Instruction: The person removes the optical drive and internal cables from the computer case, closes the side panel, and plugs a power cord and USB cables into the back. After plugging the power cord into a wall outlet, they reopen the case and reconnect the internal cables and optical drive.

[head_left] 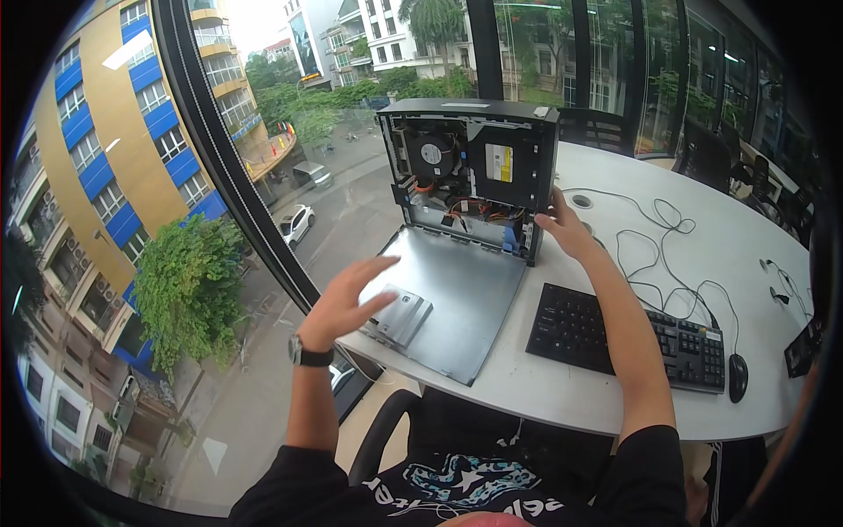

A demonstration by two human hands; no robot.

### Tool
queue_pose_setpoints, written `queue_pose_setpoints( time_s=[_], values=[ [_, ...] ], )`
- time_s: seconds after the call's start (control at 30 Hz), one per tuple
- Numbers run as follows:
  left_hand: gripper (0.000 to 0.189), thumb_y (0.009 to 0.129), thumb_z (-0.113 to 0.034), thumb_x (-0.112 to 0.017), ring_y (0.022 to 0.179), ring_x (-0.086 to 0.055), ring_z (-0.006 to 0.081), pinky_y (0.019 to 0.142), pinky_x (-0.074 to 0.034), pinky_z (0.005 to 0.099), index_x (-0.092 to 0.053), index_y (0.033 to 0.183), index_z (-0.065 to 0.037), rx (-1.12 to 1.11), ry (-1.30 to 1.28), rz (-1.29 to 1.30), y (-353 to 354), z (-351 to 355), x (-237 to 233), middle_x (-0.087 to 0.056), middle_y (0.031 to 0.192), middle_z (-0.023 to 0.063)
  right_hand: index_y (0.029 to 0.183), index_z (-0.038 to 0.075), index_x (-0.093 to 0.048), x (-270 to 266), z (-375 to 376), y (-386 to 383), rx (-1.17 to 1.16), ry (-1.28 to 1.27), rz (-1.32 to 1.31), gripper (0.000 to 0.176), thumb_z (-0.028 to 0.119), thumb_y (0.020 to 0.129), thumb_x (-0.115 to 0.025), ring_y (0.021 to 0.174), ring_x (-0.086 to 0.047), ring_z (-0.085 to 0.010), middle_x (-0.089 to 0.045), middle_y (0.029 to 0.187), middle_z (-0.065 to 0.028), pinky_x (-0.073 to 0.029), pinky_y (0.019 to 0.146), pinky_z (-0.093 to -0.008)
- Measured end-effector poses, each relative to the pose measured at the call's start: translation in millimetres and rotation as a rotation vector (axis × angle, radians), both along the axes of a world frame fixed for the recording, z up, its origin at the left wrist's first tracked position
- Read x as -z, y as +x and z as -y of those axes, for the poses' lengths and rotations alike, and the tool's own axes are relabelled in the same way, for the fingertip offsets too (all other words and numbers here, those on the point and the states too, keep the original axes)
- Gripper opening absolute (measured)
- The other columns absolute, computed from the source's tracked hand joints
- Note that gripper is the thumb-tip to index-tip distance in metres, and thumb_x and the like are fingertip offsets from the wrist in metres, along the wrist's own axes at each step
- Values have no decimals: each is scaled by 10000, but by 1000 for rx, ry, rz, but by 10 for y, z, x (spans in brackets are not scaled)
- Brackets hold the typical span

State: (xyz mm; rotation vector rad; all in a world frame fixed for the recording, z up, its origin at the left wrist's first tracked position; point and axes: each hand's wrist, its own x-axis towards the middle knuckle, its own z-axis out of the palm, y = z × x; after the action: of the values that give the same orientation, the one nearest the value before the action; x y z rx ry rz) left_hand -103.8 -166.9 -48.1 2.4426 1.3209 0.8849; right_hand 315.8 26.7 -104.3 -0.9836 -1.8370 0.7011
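Note:
A black desktop computer case (546,158) stands upright on the table with its inside facing me. A fan (433,156), a black drive with a yellow-white label (500,163) and coloured cables (474,209) show in it. My right hand (569,230) holds the case's right edge, thumb at the front; the other fingers are partly hidden along the side. Flat before the case lies a silver metal side panel (474,303), its far edge close to the base. My left hand (356,299), wearing a watch (312,353), is open, fingers apart, over the panel's left part beside a raised latch plate (404,318).
On the white table (606,162), a black keyboard (571,327) lies right of the panel, with a mouse (738,378) and loose cables (663,237). Window glass runs along the left and back. Chairs (707,154) stand at the far right. Part of another person shows at the right edge.

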Motion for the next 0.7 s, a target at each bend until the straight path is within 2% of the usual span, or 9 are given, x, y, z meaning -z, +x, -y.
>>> queue_pose_setpoints(
  time_s=[0.07,0.13,0.3,0.33,0.37,0.43,0.47,0.57,0.7],
  values=[
    [556,966,-358,-665,1265,-592,336,1082,-444,416,-567,1408,-36,14,128,36,328,-222,-200,-619,1382,175,1578,55,-221,-10,9,4,-22,3,-12,879,413,940,-709,1141,-624,-307,-547,1322,-230,-505,1001,-417],
    [576,969,-412,-667,1193,-640,302,1004,-497,393,-564,1380,-21,-9,11,243,630,-625,-290,-662,1296,171,1577,54,-221,-27,21,4,-19,9,4,887,420,937,-713,1134,-626,-306,-548,1319,-230,-510,992,-414],
    [761,896,-565,-698,1100,-679,342,945,-523,402,-544,1350,26,-288,45,160,1048,-1567,-334,-663,1260,218,1568,39,-244,-79,60,14,-4,10,50,904,446,923,-729,1113,-632,-297,-563,1293,-217,-536,934,-399],
    [795,866,-605,-710,1048,-699,338,896,-541,385,-555,1310,36,-225,51,241,1112,-1649,-343,-698,1166,209,1567,29,-248,-96,81,10,12,12,65,910,444,920,-734,1120,-630,-295,-574,1279,-211,-535,932,-395],
    [795,866,-605,-710,1048,-699,338,896,-541,385,-555,1310,36,-217,59,242,1171,-1722,-342,-698,1166,209,1567,29,-248,-118,88,11,18,21,64,910,444,920,-734,1120,-630,-295,-574,1279,-211,-535,932,-395],
    [749,869,-599,-711,971,-718,329,843,-554,383,-576,1251,31,-198,50,375,1340,-1675,-414,-724,1053,181,1575,22,-234,-115,103,-4,-5,4,35,935,449,914,-740,1126,-629,-295,-578,1286,-214,-535,930,-389],
    [700,868,-582,-721,890,-730,304,787,-557,378,-591,1193,24,-245,135,339,1386,-1716,-405,-732,942,145,1581,19,-224,-119,102,-2,2,-6,47,958,464,907,-741,1128,-627,-303,-579,1302,-217,-528,946,-393],
    [679,857,-547,-762,814,-724,252,715,-548,352,-599,1190,22,-279,182,302,1446,-1726,-456,-725,944,157,1584,11,-215,-111,90,5,0,-4,54,981,487,903,-737,1130,-627,-312,-576,1317,-217,-519,966,-400],
    [658,829,-571,-782,762,-711,246,681,-537,352,-631,1116,1,-265,227,315,1425,-1720,-478,-720,865,123,1584,9,-212,-92,71,16,2,-6,60,1000,506,895,-738,1126,-628,-320,-574,1325,-229,-513,978,-410]
  ],
)
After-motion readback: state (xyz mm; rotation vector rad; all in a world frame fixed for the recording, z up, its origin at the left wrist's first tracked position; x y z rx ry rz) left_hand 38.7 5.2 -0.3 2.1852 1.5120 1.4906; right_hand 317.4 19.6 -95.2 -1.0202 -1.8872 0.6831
